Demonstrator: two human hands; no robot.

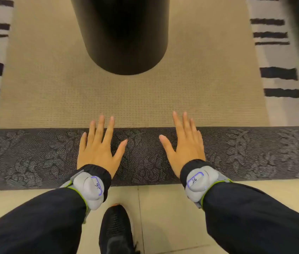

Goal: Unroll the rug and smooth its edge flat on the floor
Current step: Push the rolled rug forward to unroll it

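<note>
**Both palms down on the rug roll, and it runs straight across us**

So here's where we are. The dark grey rolled rug with the dotted leafy pattern (236,154) lies on the floor right in front of us, and its long axis goes left to right across the whole view, running out past both side edges of the picture. Beyond it, on the far side, is the tan woven flat stretch of rug (145,99), which looks like the part already laid out.

Our left hand (97,145) and right hand (185,143) are both spread wide with flat palms, holding nothing, just resting on top of the roll. The fingertips (101,118) reach over its far edge onto the tan part. The two hands sit about level with each other, either side of the middle, so neither is really nearer than the other.

That's the bit that matters, we reckon: with the roll lying crosswise, the push has to go straight away from us, square to its length, both hands even, or it'll skew.

One thing to watch: a black round column (121,33) stands on the tan stretch dead ahead. Striped grey and black carpet (277,74) shows at both sides, and our black mesh shoe (116,228) is on the pale tiled floor (163,208) at the near side.
</note>
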